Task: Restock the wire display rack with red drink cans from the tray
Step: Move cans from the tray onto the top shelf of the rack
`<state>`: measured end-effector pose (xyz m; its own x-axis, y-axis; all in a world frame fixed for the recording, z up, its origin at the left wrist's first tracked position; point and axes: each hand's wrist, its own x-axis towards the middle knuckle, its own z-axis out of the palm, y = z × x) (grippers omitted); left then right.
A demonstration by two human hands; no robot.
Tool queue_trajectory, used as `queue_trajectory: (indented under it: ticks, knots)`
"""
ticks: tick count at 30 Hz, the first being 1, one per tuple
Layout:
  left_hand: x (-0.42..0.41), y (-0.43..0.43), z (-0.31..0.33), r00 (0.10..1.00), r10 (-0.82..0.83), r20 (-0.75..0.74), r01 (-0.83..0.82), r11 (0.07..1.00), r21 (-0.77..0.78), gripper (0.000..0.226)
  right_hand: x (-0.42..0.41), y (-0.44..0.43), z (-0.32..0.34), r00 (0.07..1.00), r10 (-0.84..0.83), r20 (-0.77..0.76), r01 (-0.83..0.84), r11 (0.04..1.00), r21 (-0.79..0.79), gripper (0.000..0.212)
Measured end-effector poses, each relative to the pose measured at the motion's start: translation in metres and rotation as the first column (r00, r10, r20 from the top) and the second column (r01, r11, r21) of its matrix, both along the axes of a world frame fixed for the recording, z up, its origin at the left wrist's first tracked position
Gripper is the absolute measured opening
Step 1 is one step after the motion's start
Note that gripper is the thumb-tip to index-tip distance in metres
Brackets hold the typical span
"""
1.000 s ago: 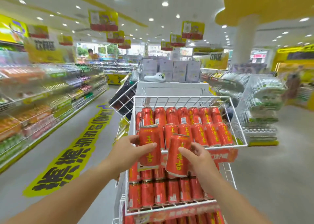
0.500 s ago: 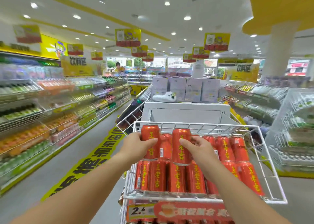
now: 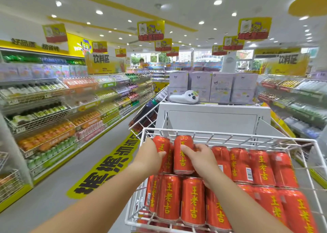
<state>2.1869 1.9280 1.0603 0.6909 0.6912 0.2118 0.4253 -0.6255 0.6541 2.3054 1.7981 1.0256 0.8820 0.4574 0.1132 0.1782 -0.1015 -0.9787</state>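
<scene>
At the upper basket of the white wire rack (image 3: 230,137), both hands are engaged at the back-left corner. The left hand (image 3: 150,159) grips an upright red can, the left can (image 3: 160,149), with the thumb lying across its front and the fingers curled round its left side, hard against the basket's left wall. The right hand (image 3: 201,157) grips a second upright red can, the right can (image 3: 183,155), thumb on the printed face, fingers wrapped round its right side. The two held cans stand side by side, close together, with a further can partly visible between and behind them. Their tops sit higher than those of the rear row of cans (image 3: 261,167) extending to the right. Whether their bases rest on the basket floor cannot be determined; the front row of cans (image 3: 192,202) hides them. Both forearms reach in over the front row.

Beyond the rack: a white cabinet top carrying pale boxes (image 3: 221,86) and a white rounded object (image 3: 185,96). Stocked drink shelves (image 3: 53,109) line the aisle to the left, a yellow floor sticker (image 3: 106,167) runs alongside, and yellow hanging signs (image 3: 150,30) are overhead.
</scene>
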Motion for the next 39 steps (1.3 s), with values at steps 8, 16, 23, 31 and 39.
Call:
queue_trajectory:
  ticks: [8, 16, 23, 31, 39]
  knots:
    - [0.006, -0.010, -0.004, 0.996, 0.077, -0.037, -0.070, 0.985, 0.159, 0.033, -0.011, 0.007, -0.001, 0.999, -0.036, 0.040, 0.038, 0.998, -0.045, 0.055]
    - [0.000, -0.026, -0.006, 0.946, 0.217, -0.240, -0.053, 0.836, 0.546, 0.048, -0.013, 0.004, 0.002, 0.999, 0.021, 0.050, -0.016, 0.996, -0.093, 0.053]
    - [-0.008, -0.013, -0.003, 0.882, 0.320, -0.346, 0.111, 0.573, 0.812, 0.052, -0.017, 0.013, 0.006, 0.980, 0.021, 0.198, 0.022, 0.977, -0.211, 0.080]
    - [-0.022, 0.002, -0.017, 0.913, 0.232, -0.336, 0.135, 0.605, 0.785, 0.067, -0.015, 0.015, 0.000, 0.959, 0.049, 0.279, 0.040, 0.951, -0.305, 0.091]
    - [-0.037, 0.028, -0.020, 0.888, 0.052, -0.457, 0.316, 0.652, 0.689, 0.123, -0.022, 0.011, 0.010, 0.954, 0.050, 0.295, 0.036, 0.960, -0.279, 0.053]
